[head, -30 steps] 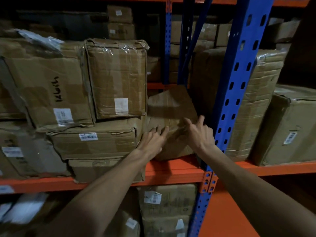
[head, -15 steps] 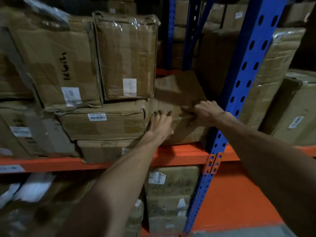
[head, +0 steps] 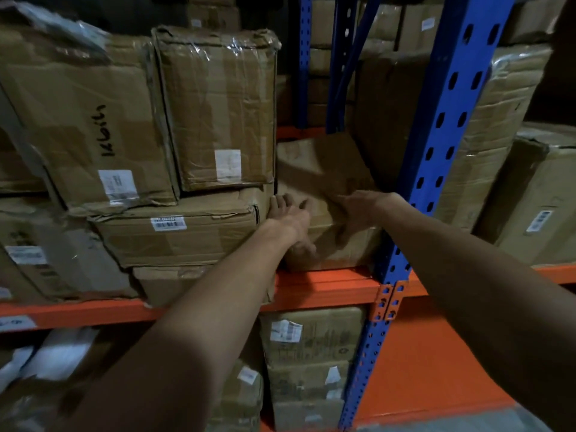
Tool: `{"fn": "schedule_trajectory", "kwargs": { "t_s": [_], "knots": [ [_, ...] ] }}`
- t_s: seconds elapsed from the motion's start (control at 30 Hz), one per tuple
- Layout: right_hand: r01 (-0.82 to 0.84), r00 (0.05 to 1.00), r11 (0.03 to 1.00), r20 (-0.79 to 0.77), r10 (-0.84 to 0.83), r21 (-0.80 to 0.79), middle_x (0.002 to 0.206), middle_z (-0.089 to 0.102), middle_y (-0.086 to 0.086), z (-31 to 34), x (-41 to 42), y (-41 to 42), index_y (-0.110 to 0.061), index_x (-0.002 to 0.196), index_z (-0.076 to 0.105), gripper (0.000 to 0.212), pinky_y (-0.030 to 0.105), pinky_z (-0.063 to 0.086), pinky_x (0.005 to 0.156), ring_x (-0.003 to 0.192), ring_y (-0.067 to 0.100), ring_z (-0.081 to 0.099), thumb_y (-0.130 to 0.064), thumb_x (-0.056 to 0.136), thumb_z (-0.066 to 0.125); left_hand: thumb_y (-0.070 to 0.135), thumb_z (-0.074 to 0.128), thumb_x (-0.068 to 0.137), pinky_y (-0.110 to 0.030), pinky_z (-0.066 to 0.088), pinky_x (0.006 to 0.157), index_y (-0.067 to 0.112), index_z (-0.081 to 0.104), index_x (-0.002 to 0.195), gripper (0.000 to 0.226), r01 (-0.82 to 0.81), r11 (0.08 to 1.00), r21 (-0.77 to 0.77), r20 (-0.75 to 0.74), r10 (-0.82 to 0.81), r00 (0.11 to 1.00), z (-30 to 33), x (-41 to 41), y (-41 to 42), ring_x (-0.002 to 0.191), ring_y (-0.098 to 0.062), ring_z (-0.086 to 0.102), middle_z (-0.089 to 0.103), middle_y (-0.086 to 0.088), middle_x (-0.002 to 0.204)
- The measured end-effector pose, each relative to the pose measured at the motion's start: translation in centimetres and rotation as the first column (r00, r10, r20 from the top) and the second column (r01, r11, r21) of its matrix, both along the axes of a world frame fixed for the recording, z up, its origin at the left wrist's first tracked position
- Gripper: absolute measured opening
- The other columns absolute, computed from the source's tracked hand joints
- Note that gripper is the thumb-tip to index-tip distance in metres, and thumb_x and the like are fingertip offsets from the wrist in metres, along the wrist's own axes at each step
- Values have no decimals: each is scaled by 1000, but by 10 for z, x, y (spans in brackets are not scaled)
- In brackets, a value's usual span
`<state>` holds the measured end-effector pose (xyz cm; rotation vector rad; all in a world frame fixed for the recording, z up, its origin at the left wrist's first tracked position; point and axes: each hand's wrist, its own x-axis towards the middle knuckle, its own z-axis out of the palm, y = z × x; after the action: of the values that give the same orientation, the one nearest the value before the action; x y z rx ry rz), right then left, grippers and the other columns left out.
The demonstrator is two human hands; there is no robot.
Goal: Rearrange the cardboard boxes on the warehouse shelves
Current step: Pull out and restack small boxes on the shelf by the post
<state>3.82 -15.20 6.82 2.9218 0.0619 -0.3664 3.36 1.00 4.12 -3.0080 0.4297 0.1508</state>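
**A:** Centre of the frame: a person's two bare hands work on a tilted box [head: 324, 182] wedged into the gap between a stack of boxes at left and the blue post [head: 436, 145] at right. What is the grip?

**B:** The left hand [head: 291, 218] lies flat and open against the box's lower left face, fingers spread, touching the cardboard just beside the crushed box [head: 177, 232] with the barcode label. The right hand [head: 363, 205] is laid over the box's front, fingers pointing left; whether it has closed on an edge cannot be told through the blur.

**A:** And the box itself?

**B:** It sits on the orange shelf [head: 327, 288], leaning, its top tipped back under the hands, its right side close against the post.

**A:** How should the step be done well?

**B:** Likely by getting a hand under each lower corner before pulling, and drawing it straight out toward the person. Judging by the tight gap, a twist could snag the post or drag the taped box [head: 218, 107] stacked at upper left.
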Motion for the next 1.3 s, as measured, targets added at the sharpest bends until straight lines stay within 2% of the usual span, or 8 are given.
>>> {"fn": "schedule_trajectory", "kwargs": {
  "t_s": [0.13, 0.33, 0.53, 0.87, 1.07, 1.17, 1.23, 1.3],
  "knots": [
    [56, 998, 995, -23, -55, 78, 143, 50, -6, -16, 41, -21, -46, 148, 32, 149, 47, 45, 104, 127, 27, 51, -87, 12, 75, 49, 64, 87, -59, 10, 116, 26, 35, 149, 71, 76, 997, -14, 158, -72, 985, -14, 11, -4, 139, -40, 29, 41, -14, 148],
    [-65, 997, 998, -30, 65, -18, 90, 64, -5, 13, 24, 2, -25, 89, 64, 78, 44, 58, 82, 84, 21, 63, -66, 27, 86, 27, 60, 93, -44, 26, 110, 20, 58, 131, 39, 104, 984, -146, 185, -76, 980, -11, 1, 1, 134, -36, 35, 53, -14, 136],
    [-155, 987, 985, 41, 152, 74, 87, 61, -4, 17, 2, -4, -24, 91, 69, 42, 42, 56, 82, 85, 20, 61, -51, 66, 88, 20, 60, 93, -38, 45, 85, 7, 67, 112, 24, 157, 981, -110, 225, -129, 966, 3, -16, -2, 114, -34, 56, 63, -18, 116],
    [-186, 982, 976, 43, 182, 115, 108, 63, -9, 16, 2, -10, -39, 124, 68, 53, 38, 52, 93, 97, 14, 56, -52, 74, 82, 23, 63, 92, -40, 47, 94, 11, 65, 117, 28, 103, 955, -279, 152, -62, 986, 11, -23, 6, 112, -31, 57, 56, -14, 124],
    [-153, 987, 988, -55, 151, -34, 128, 59, -7, 26, 0, -1, -40, 135, 59, 81, 41, 49, 97, 112, 20, 56, -69, 62, 75, 16, 57, 93, -38, 45, 93, 6, 64, 116, 26, 119, 978, -170, 121, -99, 988, 22, -33, 9, 116, -33, 56, 60, -16, 124],
    [-95, 995, 995, -41, 95, 20, 126, 60, -4, 47, -1, 5, -30, 134, 59, 65, 39, 51, 96, 107, 20, 59, -57, 77, 75, 23, 61, 87, -38, 46, 96, 7, 65, 115, 32, 196, 980, -30, 99, -192, 976, 34, -41, 21, 114, -36, 57, 62, -18, 121],
    [-106, 985, 980, 151, 80, 168, 135, 58, 0, 74, -5, 13, -30, 145, 47, 71, 38, 50, 98, 112, 21, 60, -50, 82, 75, 22, 61, 88, -39, 49, 92, 10, 66, 117, 32, 287, 954, -82, 282, -254, 925, 47, -45, 36, 111, -36, 59, 65, -17, 116],
    [-208, 925, 928, 371, 84, 309, 154, 39, 8, 110, -8, 27, -35, 159, 15, 97, 41, 40, 110, 135, 28, 46, -45, 84, 76, 14, 63, 87, -41, 51, 91, 7, 63, 124, 37, 431, 875, -223, 642, -201, 740, 58, -47, 57, 111, -35, 59, 66, -16, 115]
  ]
}}
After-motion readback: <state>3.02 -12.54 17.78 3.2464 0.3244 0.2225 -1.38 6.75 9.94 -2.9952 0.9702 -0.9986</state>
